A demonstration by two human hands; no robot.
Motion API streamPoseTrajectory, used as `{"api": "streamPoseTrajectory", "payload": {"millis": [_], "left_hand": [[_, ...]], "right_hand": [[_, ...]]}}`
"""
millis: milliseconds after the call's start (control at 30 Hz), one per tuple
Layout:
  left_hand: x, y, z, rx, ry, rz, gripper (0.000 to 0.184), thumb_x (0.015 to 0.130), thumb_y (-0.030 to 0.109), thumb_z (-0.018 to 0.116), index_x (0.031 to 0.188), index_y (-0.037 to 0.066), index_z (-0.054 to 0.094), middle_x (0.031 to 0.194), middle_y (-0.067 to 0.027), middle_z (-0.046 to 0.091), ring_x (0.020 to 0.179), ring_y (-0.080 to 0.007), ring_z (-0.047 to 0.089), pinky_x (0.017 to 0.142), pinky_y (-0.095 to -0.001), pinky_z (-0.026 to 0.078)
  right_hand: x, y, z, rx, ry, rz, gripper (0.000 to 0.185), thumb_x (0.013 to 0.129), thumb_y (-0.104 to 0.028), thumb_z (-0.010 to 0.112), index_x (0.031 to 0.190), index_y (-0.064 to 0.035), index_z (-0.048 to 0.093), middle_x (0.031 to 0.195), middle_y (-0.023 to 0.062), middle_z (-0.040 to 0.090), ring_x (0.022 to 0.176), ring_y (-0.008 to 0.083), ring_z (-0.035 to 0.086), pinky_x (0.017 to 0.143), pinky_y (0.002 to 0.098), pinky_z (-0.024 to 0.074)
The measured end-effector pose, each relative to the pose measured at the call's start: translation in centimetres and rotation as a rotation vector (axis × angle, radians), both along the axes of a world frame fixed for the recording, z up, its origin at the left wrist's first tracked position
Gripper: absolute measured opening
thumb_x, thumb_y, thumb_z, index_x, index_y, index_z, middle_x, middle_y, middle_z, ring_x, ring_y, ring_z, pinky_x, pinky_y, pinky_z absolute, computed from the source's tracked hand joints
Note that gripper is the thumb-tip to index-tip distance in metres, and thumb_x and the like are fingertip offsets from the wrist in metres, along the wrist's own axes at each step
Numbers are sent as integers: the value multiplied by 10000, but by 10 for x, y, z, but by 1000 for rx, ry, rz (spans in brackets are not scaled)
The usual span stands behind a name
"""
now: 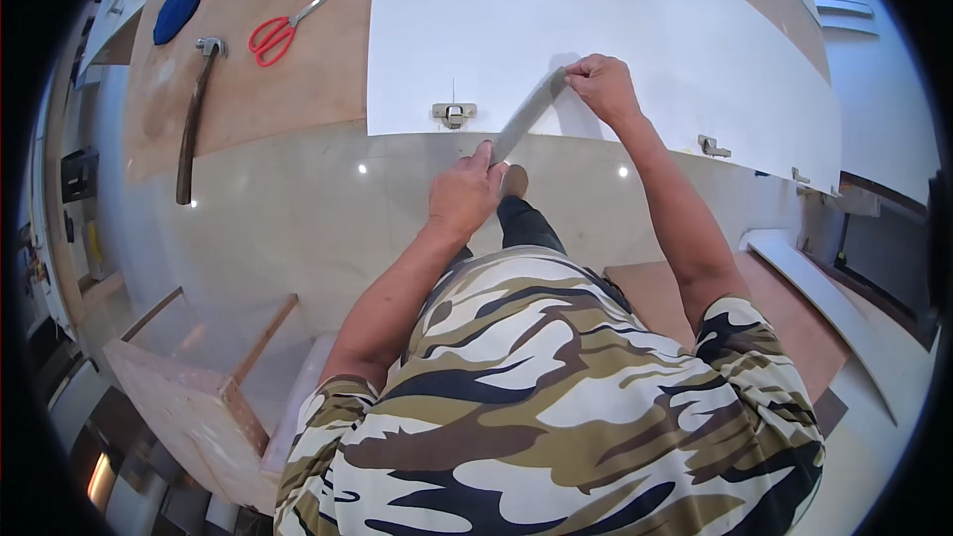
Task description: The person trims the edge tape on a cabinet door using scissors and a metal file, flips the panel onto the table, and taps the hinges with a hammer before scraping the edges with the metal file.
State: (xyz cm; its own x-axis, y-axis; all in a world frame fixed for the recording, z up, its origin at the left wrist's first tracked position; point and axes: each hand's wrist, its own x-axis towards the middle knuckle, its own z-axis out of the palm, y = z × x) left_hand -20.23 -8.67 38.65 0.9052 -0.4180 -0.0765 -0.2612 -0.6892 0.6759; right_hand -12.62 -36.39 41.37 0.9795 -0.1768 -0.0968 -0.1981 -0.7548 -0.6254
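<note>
A flat grey strip (530,116) is held between my two hands, slanting up to the right across the near edge of a large white panel (556,0). My left hand (465,193) grips its lower end, just off the panel's edge. At the upper end, my right hand (604,87) pinches the strip between thumb and fingers above the white surface. The strip's exact material cannot be made out. To the left of it, a metal cabinet hinge (454,115) is fitted at the panel's edge. Another hinge (714,147) sits farther right along the same edge.
On the brown board (308,89) at left lie red-handled scissors (277,38), a claw hammer (199,119) overhanging its edge, and a dark blue cloth-like item (180,10). A wooden frame (199,397) stands low at left. Boards (824,308) lean at lower right.
</note>
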Motion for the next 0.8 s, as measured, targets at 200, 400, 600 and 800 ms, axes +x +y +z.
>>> {"api": "streamPoseTrajectory", "payload": {"millis": [200,400,600,800], "left_hand": [[-34,70,-3,-59,-133,76,388,958,329,636,1225,48,631,855,-181,706,714,-368,688,648,-486,551],[-23,59,3,-12,-12,50,389,930,307,672,1205,33,653,903,-181,716,777,-371,697,687,-472,555],[1,22,1,-84,-21,-15,392,926,295,680,1223,39,660,941,-189,720,825,-366,701,722,-442,563],[-4,101,8,20,-12,-37,389,903,264,714,1216,36,670,969,-193,723,829,-374,702,727,-425,568]], "right_hand": [[-15,70,-8,-12,-101,203,180,788,-227,746,891,-86,790,817,134,678,794,289,657,749,387,535],[-18,62,-13,8,-22,102,205,760,-261,741,840,-77,779,862,173,691,870,347,666,820,436,540],[-15,14,10,16,152,-91,248,723,-261,788,856,-52,782,857,172,711,808,312,690,780,385,556],[-27,101,-2,94,-12,12,252,721,-285,777,809,-49,768,810,164,693,810,334,673,775,434,544]]}}
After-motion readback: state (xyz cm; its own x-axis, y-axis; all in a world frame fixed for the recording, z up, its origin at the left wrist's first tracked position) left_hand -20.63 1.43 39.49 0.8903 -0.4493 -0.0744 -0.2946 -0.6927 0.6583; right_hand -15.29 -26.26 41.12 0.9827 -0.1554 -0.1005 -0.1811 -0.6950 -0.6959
